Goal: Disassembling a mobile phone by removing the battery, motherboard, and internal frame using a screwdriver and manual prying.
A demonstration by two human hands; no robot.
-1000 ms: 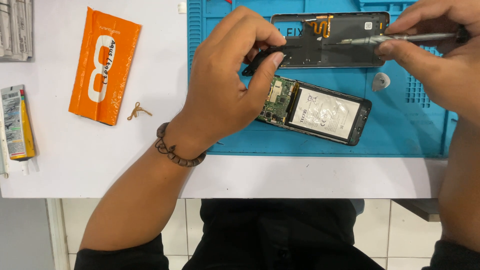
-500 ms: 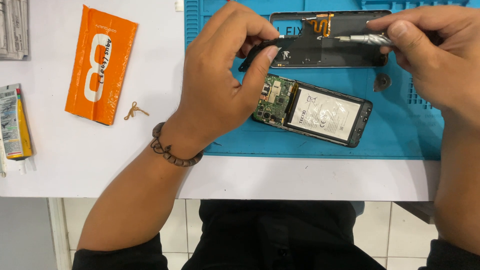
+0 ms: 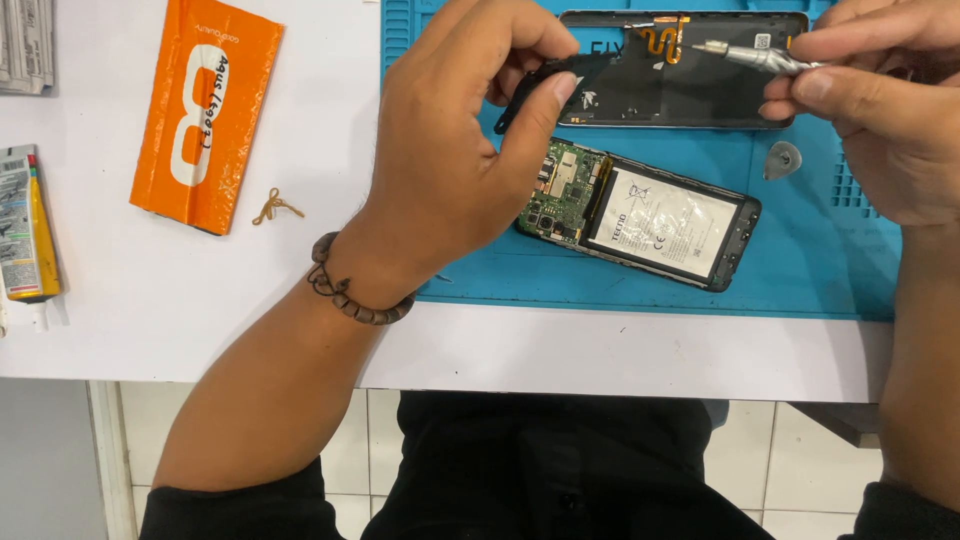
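Note:
My left hand (image 3: pixel 455 160) pinches a small black plastic cover piece (image 3: pixel 545 80) between thumb and fingers, above the blue work mat (image 3: pixel 800 260). An opened phone (image 3: pixel 640 210) lies on the mat just right of that hand, its green circuit board and white battery exposed. My right hand (image 3: pixel 880 110) grips a silver screwdriver (image 3: pixel 755 57) whose tip points left over the phone's black back cover (image 3: pixel 690 85), which carries an orange flex cable.
On the white table at the left lie an orange packet (image 3: pixel 205 110), a small twisted wire tie (image 3: pixel 272 207) and a glue tube (image 3: pixel 25 225). A grey pick (image 3: pixel 782 160) rests on the mat. The table's front edge runs below the mat.
My right hand has drawn the screwdriver right and slightly up. My left hand still holds the black piece, shifted a little toward the back cover.

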